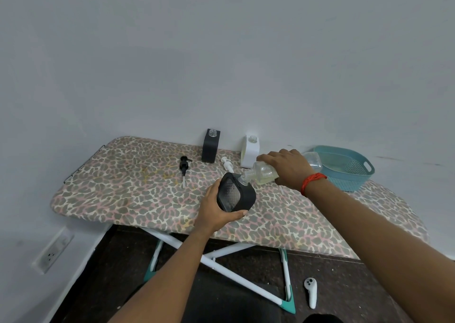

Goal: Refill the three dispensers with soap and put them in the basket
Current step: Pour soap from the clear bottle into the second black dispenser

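Soap bottle (pixel 264 171) tipped to the tilted black dispenser (pixel 242 194), over the ironing board (pixel 123 187).
Left hand (pixel 216 214) grips that dispenser while right hand (pixel 288 167) holds the clear bottle on its side, neck at the dispenser's mouth. Behind them, an upright black dispenser (pixel 210 147) and a white dispenser (pixel 250 152) stand uncapped, a black pump (pixel 184 163) and a white pump (pixel 227 163) lying nearby. The teal basket (pixel 344 175) sits far right.

Bare forearms; red braided wristband (pixel 314 180) on right wrist.

No legible text, label, brand or number recorded; nothing readable on black dispenser (pixel 246 195), refill bottle (pixel 264 171) or basket (pixel 349 177) at this resolution
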